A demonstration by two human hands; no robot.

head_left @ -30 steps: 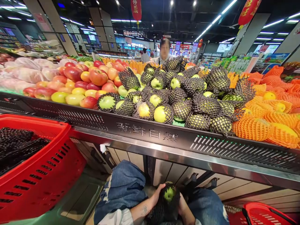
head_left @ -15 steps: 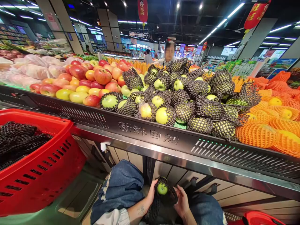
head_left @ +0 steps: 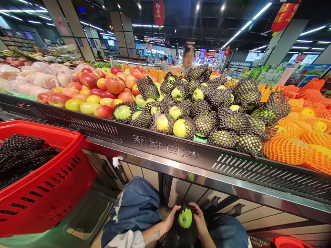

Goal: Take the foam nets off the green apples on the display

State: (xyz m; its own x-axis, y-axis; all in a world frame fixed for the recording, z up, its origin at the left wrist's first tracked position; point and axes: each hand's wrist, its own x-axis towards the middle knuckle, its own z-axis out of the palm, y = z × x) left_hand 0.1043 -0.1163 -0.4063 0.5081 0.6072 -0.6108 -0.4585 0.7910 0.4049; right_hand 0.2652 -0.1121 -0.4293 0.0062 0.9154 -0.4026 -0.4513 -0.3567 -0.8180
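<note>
Low between my knees, a green apple [head_left: 185, 219] sits partly inside a black foam net sleeve [head_left: 169, 237], its bare end facing up at me. My left hand [head_left: 170, 218] grips the netted apple from the left, thumb and fingers near its upper edge. From the right, my right hand [head_left: 199, 219] is closed around the net at the other side. More dark netting hangs below the apple, over my lap; how many sleeves are there I cannot tell.
A red basket [head_left: 59, 179] with black foam nets [head_left: 20, 151] stands at left on a green stool [head_left: 85, 213]. Ahead, a black display rail [head_left: 165, 146] fronts netted green apples [head_left: 204, 122], red apples [head_left: 88, 80] and orange-netted fruit [head_left: 286, 150]. A person [head_left: 188, 58] stands behind.
The apple has turned and shows more of its green skin. My right hand has moved in from the loose netting to the apple's right side, and both hands are closer together.
</note>
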